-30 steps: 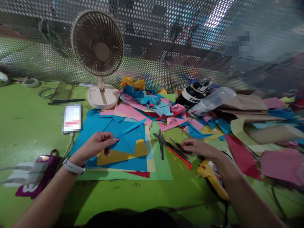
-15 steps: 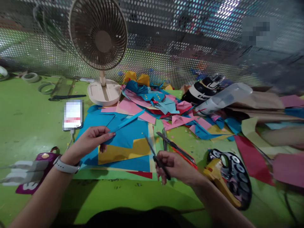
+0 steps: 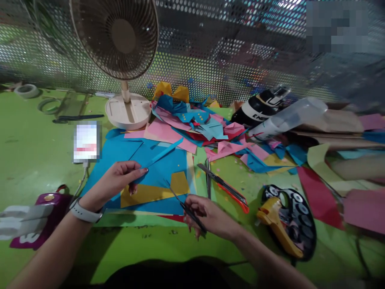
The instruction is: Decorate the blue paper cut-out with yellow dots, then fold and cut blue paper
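My left hand, with a white watch on the wrist, is closed in a pinch on a blue paper strip. The strip points up and to the right over the stacked paper sheets. Blue paper under the fingers blends with the blue sheet below, so its outline is hard to tell. In my right hand is a pair of dark scissors, fingers wrapped round the handles. Their blurred blades point up-left toward the left hand, apart from the strip. Yellow paper lies beneath the blades.
Right of the stack lie an orange box cutter, tweezers and a yellow tape dispenser on a black palette. Folded paper, a fan and bottles stand behind. A phone is left. Another person's blurred arm reaches in at right.
My right hand has moved left with the scissors, bringing the blades closer to my left hand. The left hand still pinches the strip. The whole view has shifted slightly.
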Demonstrator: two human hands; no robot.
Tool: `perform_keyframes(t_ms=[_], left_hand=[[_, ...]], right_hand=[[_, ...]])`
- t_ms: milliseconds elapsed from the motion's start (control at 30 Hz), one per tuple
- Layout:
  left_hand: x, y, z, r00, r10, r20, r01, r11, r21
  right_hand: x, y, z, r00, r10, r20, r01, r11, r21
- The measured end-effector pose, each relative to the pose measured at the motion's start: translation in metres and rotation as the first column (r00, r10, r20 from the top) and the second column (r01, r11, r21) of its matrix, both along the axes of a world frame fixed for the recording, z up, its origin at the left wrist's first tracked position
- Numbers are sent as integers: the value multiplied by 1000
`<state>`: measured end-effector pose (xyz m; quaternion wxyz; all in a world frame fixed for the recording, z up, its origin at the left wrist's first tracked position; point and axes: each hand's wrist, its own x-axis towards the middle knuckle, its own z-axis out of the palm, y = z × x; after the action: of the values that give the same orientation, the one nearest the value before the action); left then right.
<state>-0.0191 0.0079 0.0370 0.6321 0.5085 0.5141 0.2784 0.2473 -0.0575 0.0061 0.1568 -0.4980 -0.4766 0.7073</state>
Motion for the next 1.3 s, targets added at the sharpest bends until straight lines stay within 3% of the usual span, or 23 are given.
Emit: perform_keyframes(t_ms=[367,900,1300], left_hand=[[3,-3,-1,1000,-19,9,19,1000,-1],[4,-3,0,999,-40,-3,40,999,9],[4,-4,-1,1000,-24,4,24,1000,5]], right_hand=[[0,-1,0,997,-11,-72,8,999,-40],[-1,-1,0,998,-34,-43,33,999,-36],[-1,-3,-8,989,-125,-81,122,992,-41]])
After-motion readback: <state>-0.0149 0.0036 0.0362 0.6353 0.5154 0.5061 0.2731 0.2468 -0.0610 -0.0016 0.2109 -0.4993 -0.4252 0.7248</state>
